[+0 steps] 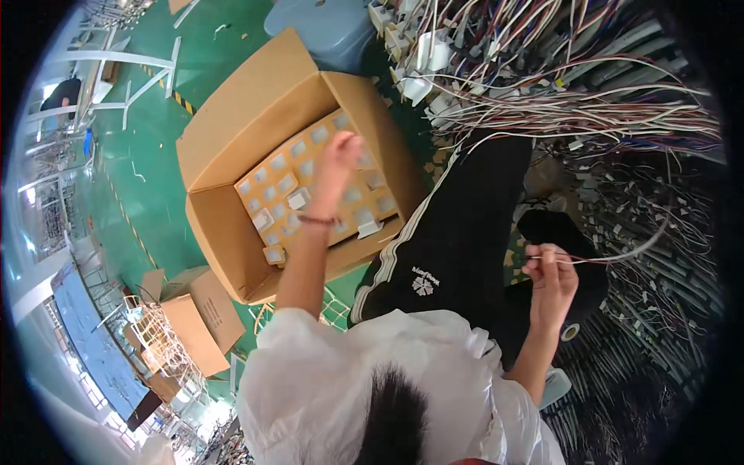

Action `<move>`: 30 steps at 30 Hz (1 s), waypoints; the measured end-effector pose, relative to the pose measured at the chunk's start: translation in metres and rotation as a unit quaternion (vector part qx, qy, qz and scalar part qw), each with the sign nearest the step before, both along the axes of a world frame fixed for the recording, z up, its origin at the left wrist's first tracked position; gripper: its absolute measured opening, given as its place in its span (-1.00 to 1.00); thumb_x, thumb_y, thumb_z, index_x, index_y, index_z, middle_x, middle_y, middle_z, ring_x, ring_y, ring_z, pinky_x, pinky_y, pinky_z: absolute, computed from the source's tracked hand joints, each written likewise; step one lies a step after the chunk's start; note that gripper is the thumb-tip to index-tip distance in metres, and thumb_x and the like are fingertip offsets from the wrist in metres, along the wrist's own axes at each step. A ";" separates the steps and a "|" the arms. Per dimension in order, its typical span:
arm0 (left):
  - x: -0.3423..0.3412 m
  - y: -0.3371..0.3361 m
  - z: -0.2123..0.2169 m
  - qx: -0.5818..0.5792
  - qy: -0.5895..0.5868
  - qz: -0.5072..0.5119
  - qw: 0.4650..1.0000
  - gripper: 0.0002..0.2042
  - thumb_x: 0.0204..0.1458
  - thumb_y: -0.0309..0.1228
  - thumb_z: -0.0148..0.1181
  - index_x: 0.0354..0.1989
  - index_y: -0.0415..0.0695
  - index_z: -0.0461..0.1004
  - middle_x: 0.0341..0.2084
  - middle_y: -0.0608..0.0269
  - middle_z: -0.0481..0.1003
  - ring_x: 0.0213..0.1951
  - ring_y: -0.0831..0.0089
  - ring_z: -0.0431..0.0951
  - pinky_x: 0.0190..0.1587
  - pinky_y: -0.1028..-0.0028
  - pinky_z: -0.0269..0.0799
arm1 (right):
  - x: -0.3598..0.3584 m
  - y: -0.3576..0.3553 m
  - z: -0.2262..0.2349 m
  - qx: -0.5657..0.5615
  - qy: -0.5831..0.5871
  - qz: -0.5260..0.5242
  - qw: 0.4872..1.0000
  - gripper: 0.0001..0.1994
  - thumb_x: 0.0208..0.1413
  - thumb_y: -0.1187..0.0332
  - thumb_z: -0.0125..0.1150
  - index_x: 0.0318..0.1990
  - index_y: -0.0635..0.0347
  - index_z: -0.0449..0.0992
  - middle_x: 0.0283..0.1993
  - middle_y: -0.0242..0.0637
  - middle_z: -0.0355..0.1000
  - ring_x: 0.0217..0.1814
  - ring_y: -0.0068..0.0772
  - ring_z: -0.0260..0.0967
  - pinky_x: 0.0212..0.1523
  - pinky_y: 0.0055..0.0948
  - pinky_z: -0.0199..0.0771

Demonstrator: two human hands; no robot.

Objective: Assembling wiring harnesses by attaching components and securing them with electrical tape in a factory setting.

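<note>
My left hand (341, 159) is over a large open cardboard box (225, 225), above a divided insert whose cells hold small white pieces (298, 198). Motion smears its fingers, so I cannot make out whether anything is in them. On the right, my right hand (552, 279) pinches the end of a thin wire bundle (632, 253), which curves away to the right. A few of the white pieces stand higher than the others in the box.
Bundled wires with white connectors (589, 116) fill the upper right, and dark cables (620, 387) spread below. A blue-grey plastic stool (322, 31) stands behind the box. At left are a smaller carton (201, 322), a blue-topped table (97, 341) and green floor (147, 186).
</note>
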State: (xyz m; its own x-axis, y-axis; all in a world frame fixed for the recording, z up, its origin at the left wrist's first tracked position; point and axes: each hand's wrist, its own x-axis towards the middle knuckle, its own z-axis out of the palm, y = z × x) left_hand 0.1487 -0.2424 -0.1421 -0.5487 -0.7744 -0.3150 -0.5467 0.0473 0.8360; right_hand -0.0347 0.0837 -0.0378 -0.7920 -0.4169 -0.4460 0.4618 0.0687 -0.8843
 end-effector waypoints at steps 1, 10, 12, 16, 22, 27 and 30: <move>0.030 -0.022 -0.061 -0.110 -0.032 0.018 0.993 -0.77 0.11 -0.35 0.12 -0.15 -0.25 0.42 -0.32 0.12 0.53 -0.34 0.39 0.51 -0.25 0.45 0.48 | 0.003 -0.005 0.004 -0.005 -0.038 -0.001 0.999 -0.91 0.16 0.50 0.10 -0.22 0.30 0.45 -0.24 -0.11 0.50 -0.38 -0.54 0.45 -0.34 -0.54 0.53; 0.025 -0.011 -0.186 -0.287 -0.250 -0.081 0.921 -0.87 -0.10 -0.53 0.06 -0.37 -0.19 0.51 -0.40 0.00 0.52 -0.28 0.02 0.53 -0.21 0.13 0.46 | 0.004 -0.005 0.005 -0.032 -0.099 0.058 0.993 -0.96 0.13 0.55 0.12 -0.28 0.31 0.44 -0.19 -0.07 0.51 -0.29 -0.44 0.50 -0.22 -0.48 0.58; 0.029 -0.016 -0.164 -0.364 -0.252 -0.121 0.889 -0.88 -0.04 -0.45 0.04 -0.51 -0.21 0.48 -0.45 -0.05 0.51 -0.29 -0.03 0.50 -0.25 0.10 0.43 | -0.002 0.008 0.000 -0.075 -0.120 0.018 0.990 -0.94 0.14 0.53 0.11 -0.25 0.31 0.42 -0.18 -0.08 0.51 -0.29 -0.44 0.50 -0.21 -0.48 0.58; 0.110 -0.044 -0.139 -0.260 0.012 0.107 0.960 -0.89 0.09 -0.45 0.03 -0.29 -0.18 0.45 -0.40 0.27 0.50 -0.39 0.38 0.45 -0.37 0.34 0.35 | -0.004 0.019 -0.001 -0.073 -0.118 -0.021 0.990 -0.93 0.13 0.54 0.12 -0.24 0.27 0.43 -0.19 -0.11 0.51 -0.28 -0.46 0.50 -0.18 -0.47 0.57; 0.020 0.087 0.077 0.023 -0.008 -0.122 0.992 -0.71 0.05 -0.49 0.17 -0.02 -0.15 0.39 -0.25 0.32 0.47 -0.21 0.58 0.46 -0.18 0.53 0.42 | 0.002 0.029 -0.001 -0.198 -0.190 -0.035 0.961 -0.89 0.10 0.58 0.13 -0.21 0.24 0.44 -0.12 -0.06 0.50 -0.25 -0.44 0.51 -0.16 -0.48 0.57; -0.068 0.197 0.110 -0.021 0.080 -0.389 0.918 -0.42 -0.30 -0.67 0.23 0.03 -0.15 0.30 -0.29 0.26 0.54 -0.32 0.33 0.53 -0.20 0.48 0.45 | 0.008 0.042 0.010 -0.233 -0.165 -0.060 0.957 -0.88 0.10 0.55 0.16 -0.20 0.22 0.47 -0.12 -0.07 0.51 -0.23 -0.42 0.52 -0.12 -0.41 0.57; -0.083 0.224 0.101 0.124 0.164 -0.323 0.924 -0.44 -0.24 -0.70 0.14 0.03 -0.15 0.21 -0.31 0.19 0.51 -0.29 0.48 0.51 -0.24 0.52 0.42 | 0.027 0.062 0.012 -0.245 -0.183 -0.059 0.950 -0.89 0.09 0.54 0.17 -0.21 0.24 0.45 -0.13 -0.05 0.51 -0.22 -0.41 0.51 -0.13 -0.42 0.57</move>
State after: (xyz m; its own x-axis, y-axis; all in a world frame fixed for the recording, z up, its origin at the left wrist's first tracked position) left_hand 0.0658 -0.0180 -0.0416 -0.9684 -0.1785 -0.1740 -0.1874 0.0609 0.9804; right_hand -0.0078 0.1453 -0.0260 -0.6754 -0.5634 -0.4758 0.7234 -0.3808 -0.5759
